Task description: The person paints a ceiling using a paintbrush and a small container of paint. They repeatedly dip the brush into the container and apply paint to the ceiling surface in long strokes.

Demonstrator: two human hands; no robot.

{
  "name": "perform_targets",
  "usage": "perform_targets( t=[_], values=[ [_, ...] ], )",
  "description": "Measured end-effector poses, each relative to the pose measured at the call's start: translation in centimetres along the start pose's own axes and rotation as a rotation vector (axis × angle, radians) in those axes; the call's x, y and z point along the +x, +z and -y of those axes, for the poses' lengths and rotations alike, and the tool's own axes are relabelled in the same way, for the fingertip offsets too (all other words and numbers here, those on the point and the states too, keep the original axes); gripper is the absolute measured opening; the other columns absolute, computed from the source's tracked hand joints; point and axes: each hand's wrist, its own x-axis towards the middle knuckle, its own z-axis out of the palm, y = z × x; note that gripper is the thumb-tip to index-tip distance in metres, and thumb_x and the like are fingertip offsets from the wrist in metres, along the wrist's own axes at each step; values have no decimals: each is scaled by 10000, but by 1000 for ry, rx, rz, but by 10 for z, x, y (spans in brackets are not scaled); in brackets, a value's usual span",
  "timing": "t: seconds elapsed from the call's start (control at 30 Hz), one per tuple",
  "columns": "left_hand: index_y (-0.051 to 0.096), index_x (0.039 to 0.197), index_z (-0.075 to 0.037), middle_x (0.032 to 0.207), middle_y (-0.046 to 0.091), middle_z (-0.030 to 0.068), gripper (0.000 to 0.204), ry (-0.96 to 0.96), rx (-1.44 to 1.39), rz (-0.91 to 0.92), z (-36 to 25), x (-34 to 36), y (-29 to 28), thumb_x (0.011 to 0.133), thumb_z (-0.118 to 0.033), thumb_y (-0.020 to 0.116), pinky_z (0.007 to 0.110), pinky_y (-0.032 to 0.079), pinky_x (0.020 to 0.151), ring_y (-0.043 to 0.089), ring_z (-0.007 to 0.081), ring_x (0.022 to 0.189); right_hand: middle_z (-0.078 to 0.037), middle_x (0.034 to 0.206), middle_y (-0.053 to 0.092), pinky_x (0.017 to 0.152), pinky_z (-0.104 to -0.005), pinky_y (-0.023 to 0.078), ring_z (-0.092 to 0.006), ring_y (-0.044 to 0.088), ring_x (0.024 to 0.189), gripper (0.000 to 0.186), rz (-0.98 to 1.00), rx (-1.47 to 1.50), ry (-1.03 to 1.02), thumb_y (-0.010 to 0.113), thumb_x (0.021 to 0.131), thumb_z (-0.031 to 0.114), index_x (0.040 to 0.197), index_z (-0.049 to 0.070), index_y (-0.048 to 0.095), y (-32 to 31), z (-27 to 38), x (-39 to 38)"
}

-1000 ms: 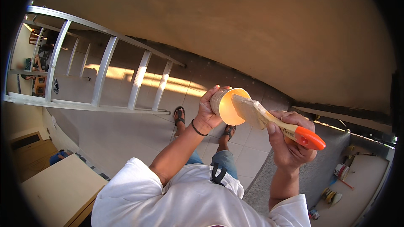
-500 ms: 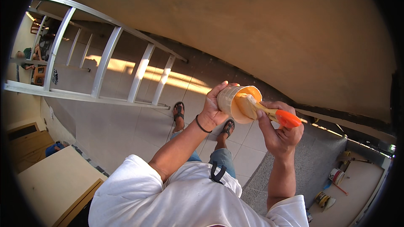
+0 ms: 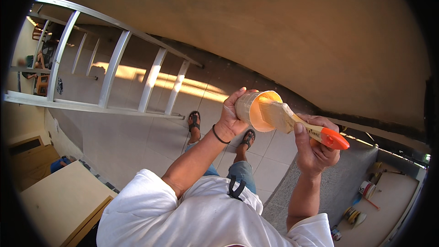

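Observation:
My left hand [image 3: 233,115] is wrapped round a pale cup-shaped paint container [image 3: 247,108], tilted so its mouth faces right. Its inside looks yellow-orange, but the bottom is hidden. In my right hand [image 3: 316,148] is a wide paintbrush [image 3: 280,115] with a pale handle and an orange-red end. My thumb and fingers close on the handle. The bristle tips lie at the container's mouth, partly inside it.
An aluminium ladder [image 3: 114,67] stands on the left over the tiled floor [image 3: 151,132]. A large tan wall [image 3: 292,32] runs along the far side. Paint tins [image 3: 367,190] sit at the lower right, and a board-topped box [image 3: 64,196] is at the lower left. Another person [image 3: 39,61] is beyond the ladder.
My right hand has drawn the paintbrush to the right and slightly down, so more of its bristles show outside the container. My left hand and the container have barely moved.

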Motion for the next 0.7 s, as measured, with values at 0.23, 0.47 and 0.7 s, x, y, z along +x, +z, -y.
perform_targets(
  t=[0.23, 0.47, 0.7],
  values=[
    [727, 1178, 8, 1179, 749, 203, 409, 21, 62, -68, 2, 4, 4, 1023, -343, 585, 525, 554, 1034, 714, 353, 1128, -124, 895, 721, 679, -295, 585, -158, 704, 778, 237, -194, 103, 268, 778, 895, -35, 1073, -28, 621, -1, -19, -15],
    [732, 1124, -4, 1123, 767, 140, 350, 18, 83, -70, 6, 4, 15, 1022, -312, 602, 434, 579, 994, 729, 280, 1077, -51, 822, 670, 542, -265, 500, -114, 626, 657, 98, -471, 583, 712, 729, 968, 72, 1020, 10, 674, -10, -39, -21],
    [717, 1175, -23, 1172, 753, 140, 390, -35, 95, -14, 4, 7, 13, 1034, -358, 574, 455, 565, 1017, 711, 293, 1127, -16, 907, 671, 599, -272, 518, -113, 635, 730, 137, -607, 951, 1022, 714, 999, 184, 1073, 74, 681, -8, -55, -46]
  ],
)
